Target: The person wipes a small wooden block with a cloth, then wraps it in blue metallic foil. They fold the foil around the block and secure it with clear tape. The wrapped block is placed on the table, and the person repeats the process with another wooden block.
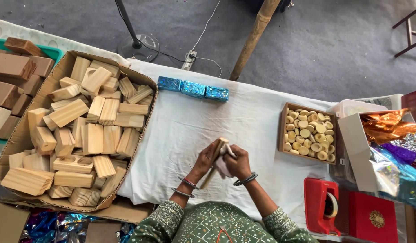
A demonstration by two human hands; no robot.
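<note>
At the near edge of the white-covered table [262,117], a person's left hand [204,163] gripped a wooden block [215,158] while the right hand [237,163] closed around a white cloth [224,167] pressed to it. Three blue foil-wrapped blocks [192,88] lay at the far edge; a cardboard box [19,135] of bare blocks remained at the left edge.

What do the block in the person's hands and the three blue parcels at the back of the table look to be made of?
Block, held by the left hand and right hand: pale, unfinished wood, judging by its visible grain and matt surface, like the blocks in the cardboard box. Blue parcels: wrapped in shiny, crinkled foil-like paper with glinting highlights; contents hidden.
</note>
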